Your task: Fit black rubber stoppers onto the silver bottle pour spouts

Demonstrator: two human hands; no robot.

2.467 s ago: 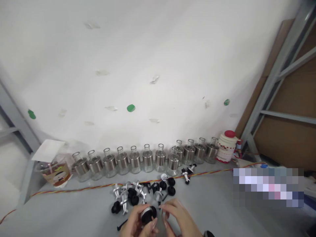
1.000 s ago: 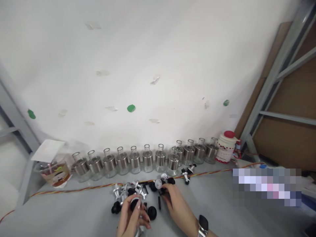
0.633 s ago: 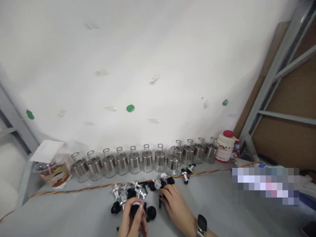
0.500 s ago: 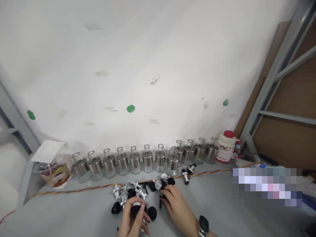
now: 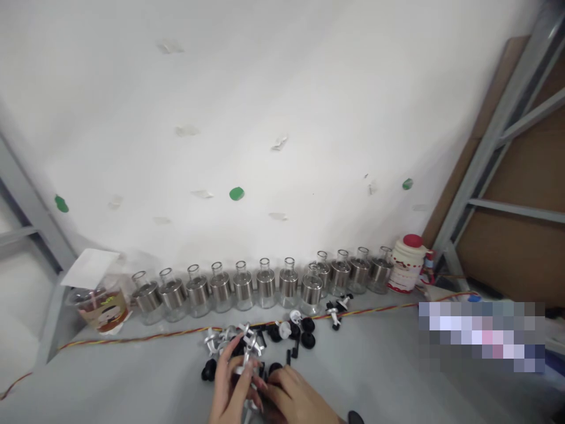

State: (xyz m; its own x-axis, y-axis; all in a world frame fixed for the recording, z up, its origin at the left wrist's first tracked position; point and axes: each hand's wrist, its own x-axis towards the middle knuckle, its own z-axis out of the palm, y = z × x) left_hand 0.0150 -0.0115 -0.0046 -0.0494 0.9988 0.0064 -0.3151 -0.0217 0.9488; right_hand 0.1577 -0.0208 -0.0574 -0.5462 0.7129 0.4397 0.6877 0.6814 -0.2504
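The grey worktop point(image 5: 379, 365) is lined along its back edge with steel-banded glass bottles point(image 5: 265, 284). By the middle of its front edge, a silver fitting point(image 5: 247, 358) is gripped in the fingers of the left hand point(image 5: 229, 386); just beside it, the right hand point(image 5: 296, 393) is curled, whether around anything cannot be told. Small black caps point(image 5: 308, 340) are scattered behind.

The left hand point(image 5: 232, 386) rises from the bottom edge, its index finger arched upward and its thumb slanting up to the right, the other fingers bent in beneath, in a grip. The right hand point(image 5: 293, 396) comes in from the lower right, back upward, knuckles bent, fingers pointing left and curled down close beside the left fingertips; whether they touch is unclear. Both forearms lie out of view.
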